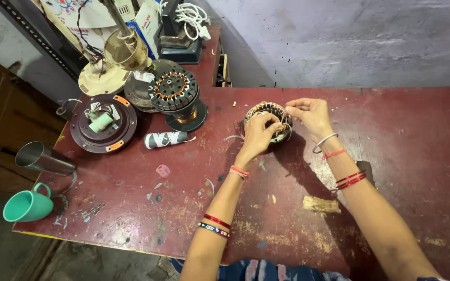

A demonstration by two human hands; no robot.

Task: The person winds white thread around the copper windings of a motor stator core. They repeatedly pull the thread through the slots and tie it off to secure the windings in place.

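Note:
A round motor stator (265, 110) with copper windings lies on the worn red table (402, 135). My left hand (259, 134) grips its near rim, fingers curled over the windings. At the stator's right edge, my right hand (311, 114) pinches a thin wire between thumb and fingertips. Both wrists wear red bangles and thread bands.
At the back left stand another stator on a black base (177, 96), a dark round motor cover (102, 125) and brass-coloured fan parts (123, 52). A rolled black-and-white tape (165, 139) lies near them. A steel tumbler (42, 158) and a green cup (27, 204) sit at the left edge.

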